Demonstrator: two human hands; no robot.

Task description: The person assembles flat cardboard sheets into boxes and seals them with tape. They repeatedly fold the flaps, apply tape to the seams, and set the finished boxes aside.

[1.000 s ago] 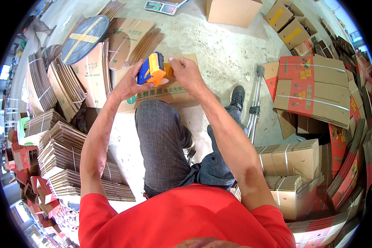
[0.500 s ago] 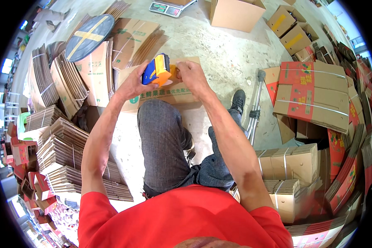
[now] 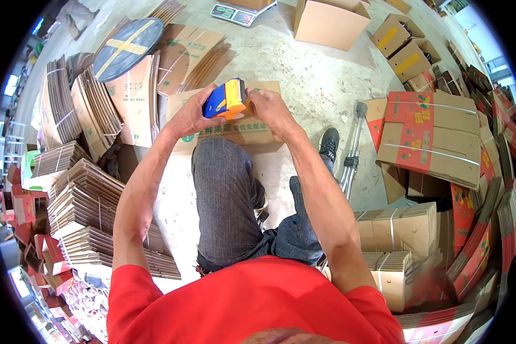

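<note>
Over a brown cardboard box [image 3: 243, 135] with green print, I hold a blue and orange tape dispenser [image 3: 226, 98] between both hands. My left hand [image 3: 195, 112] is wrapped round its blue left side, thumb toward me. The fingers of my right hand [image 3: 269, 110] are curled against its right end, and what the fingertips grip there is partly hidden. The box lies in front of my bent left knee, and the hands and dispenser cover part of its upper face.
At left stand bundles of flattened cartons [image 3: 135, 103], with a round dark lid [image 3: 129, 49] on top. A crutch [image 3: 352, 152] lies right of my shoe [image 3: 329, 143]. Red-and-brown cartons [image 3: 430, 129] are stacked at right. Ahead are a scale [image 3: 235, 14] and an open box [image 3: 329, 26].
The dispenser has turned in my hands, and its orange face now shows more toward me. My right hand has shifted slightly right and down with its fingers at the dispenser's end.
</note>
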